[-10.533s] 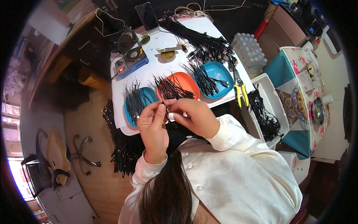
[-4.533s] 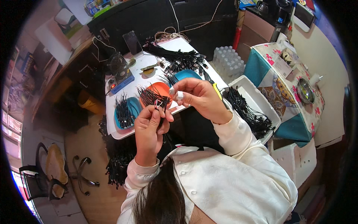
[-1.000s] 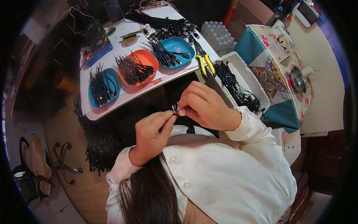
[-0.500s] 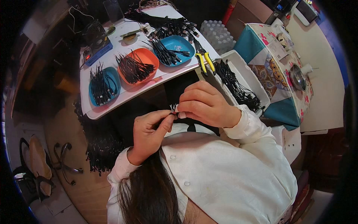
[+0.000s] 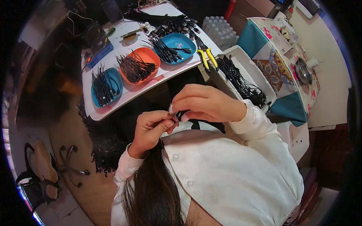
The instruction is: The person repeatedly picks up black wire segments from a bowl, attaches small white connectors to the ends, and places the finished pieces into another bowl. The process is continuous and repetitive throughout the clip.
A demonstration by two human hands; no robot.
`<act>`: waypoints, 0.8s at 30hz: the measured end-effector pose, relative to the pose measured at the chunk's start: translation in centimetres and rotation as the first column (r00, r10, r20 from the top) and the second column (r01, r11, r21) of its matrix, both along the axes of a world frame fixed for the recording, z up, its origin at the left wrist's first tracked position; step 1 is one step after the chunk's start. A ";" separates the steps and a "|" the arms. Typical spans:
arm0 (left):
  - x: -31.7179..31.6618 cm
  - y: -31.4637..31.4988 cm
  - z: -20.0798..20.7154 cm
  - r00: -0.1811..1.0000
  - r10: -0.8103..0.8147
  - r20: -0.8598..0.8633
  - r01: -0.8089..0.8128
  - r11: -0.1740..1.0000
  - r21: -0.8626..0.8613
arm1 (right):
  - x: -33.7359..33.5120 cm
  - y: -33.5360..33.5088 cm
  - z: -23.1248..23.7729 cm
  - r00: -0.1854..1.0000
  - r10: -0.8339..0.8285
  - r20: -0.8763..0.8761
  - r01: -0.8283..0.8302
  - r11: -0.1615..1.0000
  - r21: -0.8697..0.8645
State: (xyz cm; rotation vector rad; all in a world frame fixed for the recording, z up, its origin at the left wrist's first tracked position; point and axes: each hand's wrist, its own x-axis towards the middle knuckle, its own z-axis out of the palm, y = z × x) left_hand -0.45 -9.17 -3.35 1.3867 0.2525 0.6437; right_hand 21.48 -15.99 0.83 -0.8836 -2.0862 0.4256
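In front of my body, my left hand (image 5: pixel 150 129) is closed, with thumb and index finger pinching the end of a thin cable. Short red and pale wires (image 5: pixel 175 117) stick out from that pinch. My right hand (image 5: pixel 206 102) comes over from the right, its fingertips at the same wires; its thumb is below them and the other fingers curl above. Whether the right fingers grip a wire is too small to make out. Most of the held cable is hidden by my hands.
On the white table (image 5: pixel 158 79) sit a blue tray (image 5: pixel 117 78), an orange tray (image 5: pixel 152 55) and another blue tray (image 5: pixel 183 39), all with black cables. Yellow-handled pliers (image 5: pixel 204 60) lie at the table's right edge. Beside it, a white foam box (image 5: pixel 260 73) holds black cables.
My right hand has moved slightly left and bent further over the wires. The wire tips, upright before, now lie partly behind its fingers. My left hand keeps its pinch.
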 end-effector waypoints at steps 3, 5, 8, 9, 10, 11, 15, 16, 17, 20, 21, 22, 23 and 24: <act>0.0 0.0 0.0 0.998 -0.058 0.029 0.059 0.997 -0.041 | -0.2 -0.1 -0.5 0.998 -0.036 0.058 0.030 0.995 0.098; 0.3 -0.4 -0.3 0.999 -0.010 0.037 0.014 0.993 -0.120 | -0.4 -0.1 -1.0 0.997 -0.064 0.049 0.059 0.993 0.105; 0.4 -0.5 -0.8 0.996 -0.022 0.084 0.037 0.984 -0.173 | -0.3 0.0 -1.5 0.991 -0.121 0.049 0.116 0.988 0.101; 0.4 -0.5 -1.0 0.994 -0.039 0.107 0.059 0.980 -0.191 | 0.0 0.2 -1.6 0.986 -0.160 0.050 0.153 0.981 0.118; 0.3 -0.5 -1.1 0.989 -0.034 0.145 0.066 0.973 -0.221 | 0.3 0.3 -1.7 0.980 -0.188 0.065 0.179 0.976 0.121; 0.2 -0.5 -1.2 0.981 -0.026 0.190 0.077 0.962 -0.264 | 0.8 0.7 -1.7 0.959 -0.280 0.039 0.270 0.949 0.162; 0.2 -0.5 -1.5 0.955 -0.052 0.294 0.189 0.866 -0.462 | 1.5 0.5 -1.7 0.952 -0.298 0.064 0.274 0.930 0.245; 0.2 -0.5 -1.5 0.953 -0.058 0.298 0.205 0.846 -0.492 | 1.2 0.4 -1.8 0.963 -0.269 0.033 0.251 0.931 0.266; 0.3 -0.5 -1.4 0.945 -0.073 0.318 0.238 0.820 -0.521 | 0.7 0.2 -1.9 0.971 -0.238 0.027 0.222 0.936 0.273; 0.3 -0.5 -1.3 0.948 -0.066 0.313 0.249 0.765 -0.594 | -0.2 0.3 -2.0 0.982 -0.190 -0.010 0.178 0.898 0.403; 0.2 -0.5 -1.3 0.949 -0.055 0.311 0.245 0.749 -0.616 | -0.4 0.5 -2.0 0.984 -0.178 -0.008 0.163 0.886 0.434; 0.2 -0.5 -1.2 0.952 -0.060 0.301 0.244 0.742 -0.624 | -0.5 0.7 -2.0 0.986 -0.167 0.006 0.146 0.880 0.453; 0.2 -0.6 -1.2 0.954 -0.073 0.292 0.249 0.736 -0.629 | -0.6 0.9 -1.9 0.987 -0.157 0.020 0.129 0.873 0.471; 0.3 -0.6 -1.2 0.951 -0.085 0.297 0.263 0.727 -0.635 | -0.7 1.1 -1.9 0.988 -0.152 0.013 0.126 0.862 0.491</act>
